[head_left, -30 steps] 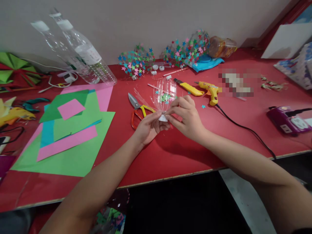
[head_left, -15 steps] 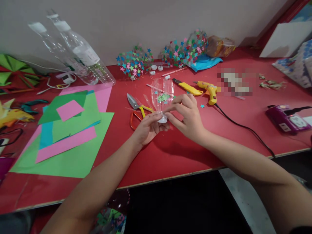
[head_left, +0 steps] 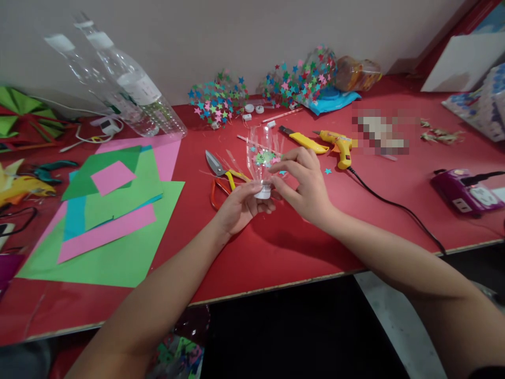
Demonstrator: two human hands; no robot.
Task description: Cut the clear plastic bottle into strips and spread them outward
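A clear plastic bottle top point(head_left: 253, 160), cut into long strips that fan upward, is upside down with its white cap point(head_left: 262, 193) at the bottom. My left hand point(head_left: 242, 210) is closed around the neck and cap, thumb in front. Curled against the right side of the bottle top, just above the neck, are the thumb and fingers of my right hand point(head_left: 303, 181); they partly hide the strips there. Green and pink paper stars point(head_left: 265, 157) show among or behind the strips. Left of the bottle top lie scissors point(head_left: 230, 180) with red and yellow handles.
Behind are star-covered decorations point(head_left: 216, 102), a yellow cutter point(head_left: 303, 141) and a yellow glue gun point(head_left: 339, 145) with its cord running right to a purple power strip point(head_left: 465, 192). Coloured paper sheets point(head_left: 158, 231) lie left; plastic bottles point(head_left: 136, 87) lean on the wall.
The bottle top has tipped slightly, so its neck and cap now show more from the side. My right fingers have shifted a little along it; my left hand stays around the neck.
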